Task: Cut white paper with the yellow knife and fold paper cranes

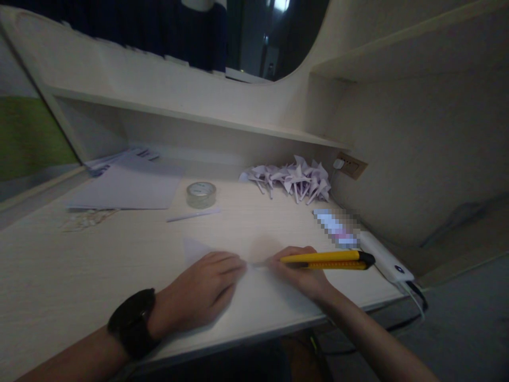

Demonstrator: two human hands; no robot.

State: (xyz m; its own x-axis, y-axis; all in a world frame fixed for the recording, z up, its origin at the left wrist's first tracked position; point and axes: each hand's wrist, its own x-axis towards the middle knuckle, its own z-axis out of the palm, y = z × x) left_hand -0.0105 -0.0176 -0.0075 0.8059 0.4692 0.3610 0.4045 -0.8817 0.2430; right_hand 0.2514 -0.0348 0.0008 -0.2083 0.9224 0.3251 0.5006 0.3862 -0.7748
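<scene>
My left hand (199, 292) lies flat, fingers pressed down on a folded white sheet of paper (194, 248) near the desk's front edge; a black watch (133, 321) is on that wrist. My right hand (298, 273) grips a yellow utility knife (330, 259), its tip pointing left and meeting the paper just beyond my left fingertips. The blade itself is too small and dim to make out.
A roll of clear tape (201, 193) and a thin white stick (193, 215) lie behind the paper. A pile of paper pinwheels (296, 178) sits at the back right by a wall socket (352, 165). Paper sheets (127, 185) lie at left; a white power bank (385, 260) at right.
</scene>
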